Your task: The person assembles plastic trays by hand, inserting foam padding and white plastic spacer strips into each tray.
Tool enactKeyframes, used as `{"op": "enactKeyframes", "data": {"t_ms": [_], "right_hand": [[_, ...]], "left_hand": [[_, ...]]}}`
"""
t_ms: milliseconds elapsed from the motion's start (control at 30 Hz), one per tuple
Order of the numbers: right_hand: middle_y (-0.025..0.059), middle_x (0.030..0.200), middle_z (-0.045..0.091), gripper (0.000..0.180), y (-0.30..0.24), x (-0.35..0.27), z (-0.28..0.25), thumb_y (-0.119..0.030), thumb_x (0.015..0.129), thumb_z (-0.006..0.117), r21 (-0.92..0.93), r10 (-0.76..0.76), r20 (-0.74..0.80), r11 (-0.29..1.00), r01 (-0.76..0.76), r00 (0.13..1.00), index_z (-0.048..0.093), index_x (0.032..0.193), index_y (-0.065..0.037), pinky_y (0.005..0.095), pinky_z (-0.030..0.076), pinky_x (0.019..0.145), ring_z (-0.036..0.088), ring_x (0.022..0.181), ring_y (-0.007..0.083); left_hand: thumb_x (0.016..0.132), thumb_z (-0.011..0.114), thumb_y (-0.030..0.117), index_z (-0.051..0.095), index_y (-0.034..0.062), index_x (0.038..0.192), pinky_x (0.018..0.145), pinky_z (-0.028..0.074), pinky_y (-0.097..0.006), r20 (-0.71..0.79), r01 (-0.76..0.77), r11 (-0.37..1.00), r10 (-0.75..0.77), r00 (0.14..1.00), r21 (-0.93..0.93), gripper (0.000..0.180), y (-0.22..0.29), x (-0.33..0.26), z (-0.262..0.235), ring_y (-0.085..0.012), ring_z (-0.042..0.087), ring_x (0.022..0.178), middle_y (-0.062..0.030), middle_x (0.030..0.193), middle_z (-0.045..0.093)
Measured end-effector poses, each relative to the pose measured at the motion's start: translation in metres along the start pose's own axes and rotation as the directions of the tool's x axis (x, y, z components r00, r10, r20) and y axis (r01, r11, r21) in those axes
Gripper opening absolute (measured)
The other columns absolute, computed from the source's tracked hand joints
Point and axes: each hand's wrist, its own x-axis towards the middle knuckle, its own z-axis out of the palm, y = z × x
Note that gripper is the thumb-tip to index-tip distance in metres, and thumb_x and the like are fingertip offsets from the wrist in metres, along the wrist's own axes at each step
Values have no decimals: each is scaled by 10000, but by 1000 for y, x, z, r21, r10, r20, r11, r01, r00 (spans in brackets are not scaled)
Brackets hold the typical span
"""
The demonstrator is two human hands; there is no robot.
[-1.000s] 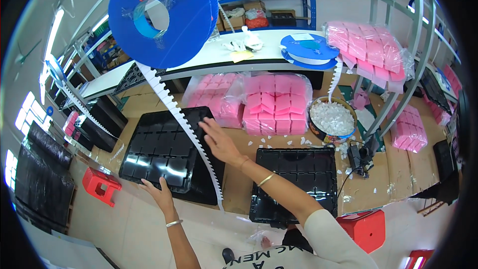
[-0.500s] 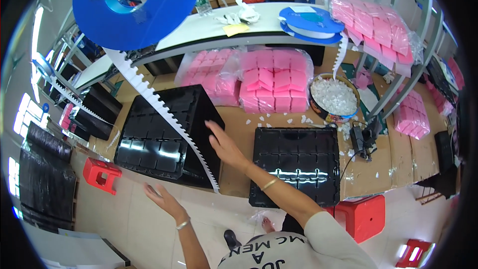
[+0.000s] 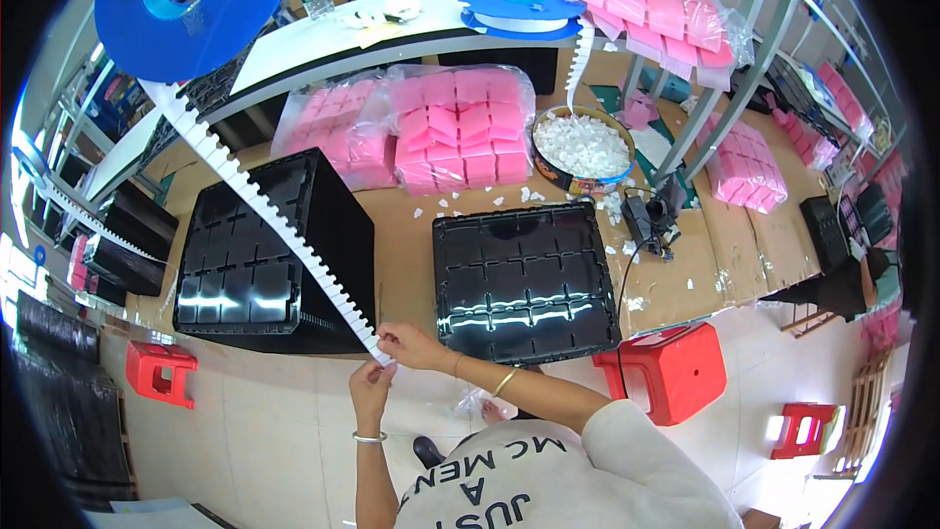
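Observation:
A long white strip [image 3: 257, 201] with small notched tabs along its edge hangs slantwise from a large blue reel [image 3: 122, 24] at the upper left. Its lower end is between my two hands, just in front of the table's near edge. My left hand [image 3: 370, 392] is closed, pinching the tip of the strip from below. Above and beside it, my right hand [image 3: 411, 347] pinches the strip with closed fingertips. Behind the strip stands a tall stack of black plastic trays [image 3: 230, 269]. Another black tray [image 3: 519, 279] lies to the right of my hands.
Bagged pink blocks [image 3: 460, 127] sit behind the trays. A round tin [image 3: 583, 181] full of white scraps stands below a second blue reel [image 3: 524, 5] on the shelf. A black adapter with a cable [image 3: 648, 225] lies at right. Red stools [image 3: 676, 372] are on the floor.
My hands were apart and open; they have come together and closed on the strip's lower end. The view has shifted, so the table's things appear further left and higher.

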Motion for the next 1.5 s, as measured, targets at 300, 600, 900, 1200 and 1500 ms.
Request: {"op": "enactKeyframes", "data": {"t_ms": [300,600,900,1200,1500], "right_hand": [[55,1019,681,218,-30,-95,-94,-193,1026,580,305,234,33,923,-233,972,612,1125,-1,262,527,863,633,916,96],[6,852,653,138,-37,-123,-115,-117,935,691,73,305,-115,952,-298,945,660,997,2,232,515,729,600,780,59],[161,1120,606,73,-32,-55,-160,-63,853,668,-392,-263,-255,908,149,930,610,887,-34,400,491,915,595,1060,358],[145,1265,546,57,58,72,-228,-74,757,690,-625,-261,-201,777,82,944,661,791,-39,476,411,1016,528,1199,342],[116,1185,550,50,74,92,-233,-64,769,661,-745,-332,-162,659,106,929,655,817,-49,442,416,979,539,1145,311]], "left_hand": [[966,654,85,623,-47,1049,514,478,-224,81,139,712,-115,990,-689,159,81,-24,78,-145,665,617,-111,883,706],[959,652,85,619,-42,1009,563,554,-236,217,265,686,-158,963,-678,141,84,-17,106,-176,697,637,-123,860,706],[925,683,86,640,5,966,487,407,-213,-44,169,764,-250,967,-623,100,37,-17,104,-84,587,578,-41,741,642],[801,782,81,684,-44,769,588,465,-309,-367,216,975,-181,912,55,161,-45,-52,78,-148,593,601,-78,663,663],[827,808,130,693,-31,782,543,415,-253,-295,272,939,-327,898,-212,203,-26,-46,100,-83,539,560,-32,641,645]]}}
